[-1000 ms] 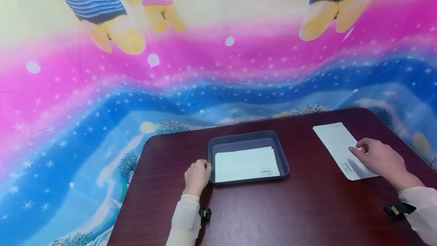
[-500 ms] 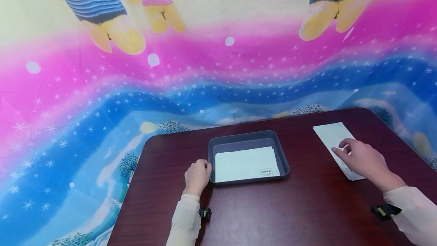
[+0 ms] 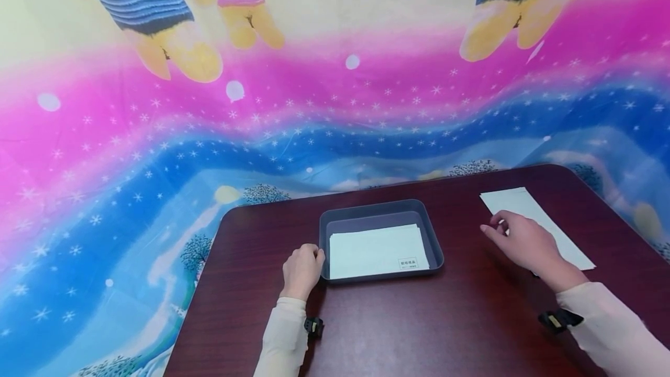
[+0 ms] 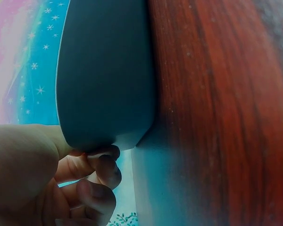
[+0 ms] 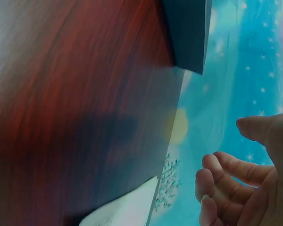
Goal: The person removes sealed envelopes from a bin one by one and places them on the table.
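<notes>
My left hand (image 3: 302,272) pinches the left end of a dark grey tray (image 3: 371,221), which sits on the table. In the left wrist view, the tray's outer wall (image 4: 106,75) meets my thumb and curled fingers (image 4: 108,170). White paper envelopes (image 3: 374,252) lie in the tray, the top one with a small printed box at its lower right corner. To the right, my right hand (image 3: 531,243) hovers over another pile of white envelopes (image 3: 515,201), hiding part of it. Its fingers are loosely bent, thumb apart, with nothing between them in the right wrist view.
The dark red-brown table (image 3: 398,324) has rounded far corners. Behind it hangs a printed cloth (image 3: 314,98) with bears and snowflakes. A black wrist device (image 3: 314,327) sits at my left cuff, another black device (image 3: 560,321) at my right.
My right hand has moved left across the right-hand envelopes, uncovering their right side and covering the printed box. My left hand and the tray have stayed in place.
</notes>
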Available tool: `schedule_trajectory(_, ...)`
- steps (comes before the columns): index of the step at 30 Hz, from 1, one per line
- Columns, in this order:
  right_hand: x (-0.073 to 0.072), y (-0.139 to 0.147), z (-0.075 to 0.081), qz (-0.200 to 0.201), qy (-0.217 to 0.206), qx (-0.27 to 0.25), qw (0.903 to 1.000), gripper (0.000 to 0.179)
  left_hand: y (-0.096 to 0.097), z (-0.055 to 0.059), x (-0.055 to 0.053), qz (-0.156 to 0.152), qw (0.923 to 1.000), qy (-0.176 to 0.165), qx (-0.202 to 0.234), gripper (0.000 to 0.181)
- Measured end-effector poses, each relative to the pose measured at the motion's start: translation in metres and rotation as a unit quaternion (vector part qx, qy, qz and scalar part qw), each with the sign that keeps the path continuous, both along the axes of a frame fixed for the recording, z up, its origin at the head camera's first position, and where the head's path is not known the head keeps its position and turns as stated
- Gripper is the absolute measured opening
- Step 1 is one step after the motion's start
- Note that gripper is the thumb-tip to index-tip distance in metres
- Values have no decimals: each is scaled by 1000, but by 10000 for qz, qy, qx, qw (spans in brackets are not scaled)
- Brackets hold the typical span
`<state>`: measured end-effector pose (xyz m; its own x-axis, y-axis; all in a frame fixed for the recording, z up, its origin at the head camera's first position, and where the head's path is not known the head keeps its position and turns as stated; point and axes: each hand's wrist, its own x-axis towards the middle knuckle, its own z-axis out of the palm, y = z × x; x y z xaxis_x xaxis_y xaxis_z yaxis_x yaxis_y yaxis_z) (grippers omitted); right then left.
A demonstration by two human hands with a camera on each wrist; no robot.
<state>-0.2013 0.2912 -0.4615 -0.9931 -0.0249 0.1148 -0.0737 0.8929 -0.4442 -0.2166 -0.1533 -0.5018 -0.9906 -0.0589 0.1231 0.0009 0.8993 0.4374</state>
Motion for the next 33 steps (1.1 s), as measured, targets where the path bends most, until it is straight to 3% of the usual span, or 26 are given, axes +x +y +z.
schedule_trajectory(12,-8,-33,2,149,15,-244,9996,35,0,0,1,-10,10000,-6,14,49)
schedule_trajectory(33,-9,-76,9,333,100,-448,9984,27,1,0,0,-1,10000,17,31,48)
